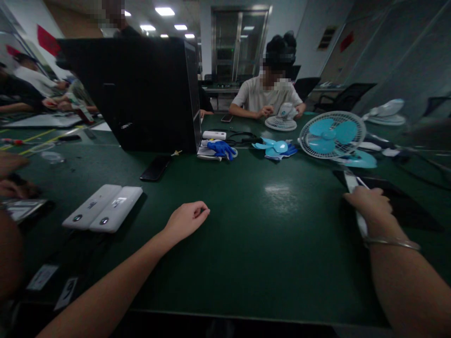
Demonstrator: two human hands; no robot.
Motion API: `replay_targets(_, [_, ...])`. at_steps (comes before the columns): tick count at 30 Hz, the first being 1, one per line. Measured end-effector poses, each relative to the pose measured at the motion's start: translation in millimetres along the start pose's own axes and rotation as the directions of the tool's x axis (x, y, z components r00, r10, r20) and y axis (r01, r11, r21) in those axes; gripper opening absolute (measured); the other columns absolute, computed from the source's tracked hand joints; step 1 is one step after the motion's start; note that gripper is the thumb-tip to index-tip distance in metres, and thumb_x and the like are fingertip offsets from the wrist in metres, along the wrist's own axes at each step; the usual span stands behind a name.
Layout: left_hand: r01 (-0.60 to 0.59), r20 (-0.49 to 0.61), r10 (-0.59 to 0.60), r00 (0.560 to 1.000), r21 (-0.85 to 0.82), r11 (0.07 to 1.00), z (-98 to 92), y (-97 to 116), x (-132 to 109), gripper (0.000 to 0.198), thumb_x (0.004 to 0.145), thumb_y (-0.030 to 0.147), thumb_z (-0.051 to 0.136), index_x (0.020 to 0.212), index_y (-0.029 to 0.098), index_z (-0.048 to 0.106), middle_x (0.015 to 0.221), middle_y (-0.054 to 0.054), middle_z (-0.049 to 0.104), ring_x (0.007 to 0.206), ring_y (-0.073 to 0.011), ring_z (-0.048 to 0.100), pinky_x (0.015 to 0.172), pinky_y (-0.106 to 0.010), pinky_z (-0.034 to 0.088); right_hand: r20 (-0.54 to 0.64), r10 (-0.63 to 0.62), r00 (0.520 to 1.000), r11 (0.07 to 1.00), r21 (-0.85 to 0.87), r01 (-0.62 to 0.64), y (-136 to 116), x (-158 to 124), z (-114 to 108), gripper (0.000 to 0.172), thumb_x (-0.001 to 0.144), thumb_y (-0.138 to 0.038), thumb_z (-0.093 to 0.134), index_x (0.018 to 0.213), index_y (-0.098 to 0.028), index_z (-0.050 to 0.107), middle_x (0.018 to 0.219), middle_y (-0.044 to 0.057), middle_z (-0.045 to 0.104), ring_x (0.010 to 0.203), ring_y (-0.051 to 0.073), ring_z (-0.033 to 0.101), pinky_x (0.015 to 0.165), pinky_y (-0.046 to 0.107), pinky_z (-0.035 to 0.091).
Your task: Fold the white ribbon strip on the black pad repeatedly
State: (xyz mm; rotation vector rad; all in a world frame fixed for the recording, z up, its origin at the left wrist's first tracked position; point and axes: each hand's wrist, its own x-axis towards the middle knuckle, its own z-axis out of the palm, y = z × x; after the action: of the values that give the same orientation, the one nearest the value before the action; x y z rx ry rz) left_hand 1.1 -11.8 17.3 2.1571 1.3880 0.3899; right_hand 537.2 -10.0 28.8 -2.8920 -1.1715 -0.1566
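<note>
My left hand (186, 218) rests on the green table (246, 263), its fingers curled in and the thumb near the index finger; nothing shows in it. At the right, my right hand (371, 204) is closed over a long, narrow white object (361, 226), whose kind I cannot make out. A thin white stick-like piece (362, 183) shows beyond the fingers. Under and beside that hand lies a flat black sheet (410, 202). Farther back stand a round fan head with blue blades (333, 135) and a loose blue fan blade (273, 147).
Two white power-bank-like boxes (118, 209) and a black phone (156, 168) lie left. Behind them stands a large black computer case (141, 94), with blue-and-white gloves (221, 149) beside it. Across the table a person (268, 96) handles a small white fan (282, 122). Another person's arm (12, 176) reaches in at the left.
</note>
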Motion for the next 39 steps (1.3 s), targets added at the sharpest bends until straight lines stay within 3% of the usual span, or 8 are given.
replay_targets(7, [-0.036,-0.013,0.036,0.999,-0.041,0.998,1.0,-3.5,-0.9,0.034,0.092,0.048,0.040,0.094,0.023,0.064,0.067,0.002,0.055,0.060,-0.0143,0.051,0.053,-0.024,0.032,-0.113,-0.431,0.895,0.879,0.172,0.444,-52.3,-32.2,-21.2,0.057,0.087,-0.037,0.046,0.138,-0.012,0.045,0.126,0.020,0.054,0.114,0.032,0.050,0.093,0.042,0.040])
replay_targets(10, [-0.048,-0.029,0.043,0.999,-0.182,0.982,3.0,-6.6,-0.4,0.043,0.096,0.050,0.030,0.093,0.021,0.062,0.069,0.001,0.055,0.061,-0.0139,0.052,0.053,-0.024,0.036,-0.165,-0.644,0.747,0.705,0.252,0.663,-89.0,-61.5,-22.0,0.051,0.087,-0.035,0.046,0.135,-0.019,0.049,0.127,0.010,0.056,0.113,0.025,0.051,0.095,0.037,0.041])
replay_targets(13, [-0.015,-0.016,0.009,1.000,-0.464,0.886,6.0,-8.5,3.2,0.044,0.096,0.053,0.027,0.098,0.020,0.055,0.076,0.000,0.057,0.056,-0.0110,0.052,0.049,-0.022,0.039,-0.203,-0.840,0.503,0.385,0.431,0.816,-114.6,-100.6,-24.9,0.048,0.088,-0.039,0.048,0.134,-0.024,0.050,0.124,0.009,0.057,0.105,0.024,0.054,0.084,0.038,0.047])
replay_targets(18, [0.138,0.119,-0.072,0.990,-0.769,0.625,4.0,-5.9,8.5,0.047,0.095,0.055,0.027,0.124,0.020,0.042,0.106,-0.009,0.061,0.060,-0.0117,0.061,0.044,-0.021,0.042,-0.161,-0.972,0.172,0.032,0.632,0.774,-129.5,-157.2,-41.2,0.045,0.088,-0.037,0.053,0.132,-0.029,0.052,0.125,0.006,0.056,0.105,0.022,0.054,0.082,0.037,0.048])
replay_targets(25, [0.121,0.334,0.094,0.938,-0.569,0.813,-4.0,1.6,1.3,0.034,0.086,0.042,0.059,0.109,0.016,0.061,0.086,-0.002,0.064,0.062,-0.0101,0.055,0.047,-0.019,0.038,0.019,-0.999,0.033,0.036,0.726,0.687,-132.1,-181.2,-53.4,0.044,0.083,-0.038,0.061,0.126,-0.029,0.057,0.124,0.005,0.057,0.109,0.023,0.053,0.090,0.041,0.046])
replay_targets(28, [0.102,0.363,0.130,0.923,-0.556,0.825,-4.4,3.5,-1.0,0.032,0.086,0.041,0.058,0.106,0.016,0.061,0.085,-0.002,0.064,0.065,-0.0115,0.056,0.050,-0.021,0.041,0.065,-0.991,0.113,0.125,0.709,0.694,-128.0,-168.9,-47.8,0.053,0.082,-0.047,0.062,0.132,-0.032,0.052,0.133,0.003,0.052,0.116,0.024,0.050,0.091,0.042,0.047])
replay_targets(35, [0.084,0.339,0.143,0.930,-0.574,0.814,-0.7,1.6,-0.4,0.025,0.087,0.037,0.057,0.099,0.014,0.058,0.088,-0.003,0.064,0.069,-0.0120,0.058,0.055,-0.022,0.043,0.068,-0.663,0.745,0.717,0.345,0.606,-109.5,-81.9,-12.6,0.069,0.085,-0.056,0.048,0.144,-0.021,0.038,0.150,0.012,0.032,0.138,0.031,0.028,0.109,0.049,0.030])
replay_targets(39, [0.091,0.341,0.128,0.931,-0.559,0.824,-0.9,2.3,-1.2,0.025,0.088,0.038,0.056,0.099,0.016,0.056,0.090,-0.002,0.063,0.070,-0.0123,0.057,0.053,-0.022,0.043,0.065,-0.331,0.941,0.937,0.142,0.320,-67.2,-36.8,-11.0,0.079,0.084,-0.058,0.047,0.145,-0.010,0.036,0.153,0.024,0.017,0.140,0.044,0.009,0.106,0.066,0.010])
